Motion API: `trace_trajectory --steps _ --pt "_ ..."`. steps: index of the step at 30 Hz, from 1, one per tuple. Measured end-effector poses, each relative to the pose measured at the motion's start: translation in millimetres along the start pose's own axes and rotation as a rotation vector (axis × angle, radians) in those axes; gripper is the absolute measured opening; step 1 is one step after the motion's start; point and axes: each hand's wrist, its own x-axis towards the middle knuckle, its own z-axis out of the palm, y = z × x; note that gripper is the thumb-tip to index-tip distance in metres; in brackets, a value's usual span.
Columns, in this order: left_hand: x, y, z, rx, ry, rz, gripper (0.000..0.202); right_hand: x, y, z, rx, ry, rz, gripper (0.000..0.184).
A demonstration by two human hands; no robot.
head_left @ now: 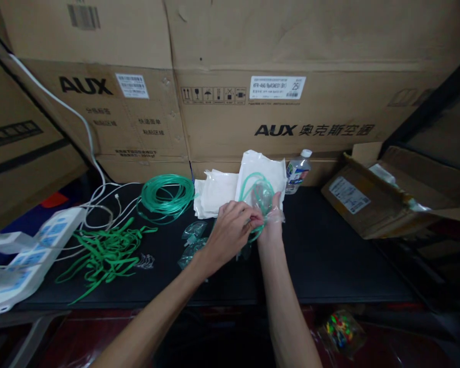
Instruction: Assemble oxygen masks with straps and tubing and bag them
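My right hand holds a clear plastic oxygen mask together with a loop of thin green tubing. Clear film is bunched around its fingers. Close against it, my left hand has its fingers pinched together at the lower part of the tubing; exactly what lies between the fingertips is hidden. Behind the held bundle stands a white pouch, with more flat white pouches to its left. More clear greenish masks lie on the black table left of my left forearm.
A coil of green tubing, tangled green elastic straps and a white power strip with cables lie on the left. A bottle stands behind, and an open carton is at right. Large cardboard boxes wall the back.
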Motion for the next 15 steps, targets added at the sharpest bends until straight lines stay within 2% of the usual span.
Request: trace_trajectory --steps 1,4,6,8,10,15 --pt "2 -2 -3.7 -0.021 -0.031 0.045 0.022 2 -2 -1 0.023 -0.012 0.039 0.036" --pt "5 -11 -17.3 -0.094 -0.174 0.207 0.061 7 -11 -8 0.09 -0.023 0.136 0.035" --pt "6 -17 -24.6 -0.118 -0.257 0.291 0.071 9 -15 -12 0.108 -0.026 0.18 0.034" --pt "8 -23 -27.1 -0.114 -0.274 0.316 0.061 11 -16 -15 0.115 -0.039 0.219 0.034" --pt "11 -27 -23.5 -0.103 -0.233 0.284 0.05 11 -14 -15 0.117 -0.069 0.258 0.032" --pt "16 -30 3.3 -0.044 -0.053 0.1 0.03 1 -5 -9 0.116 -0.157 0.327 0.023"
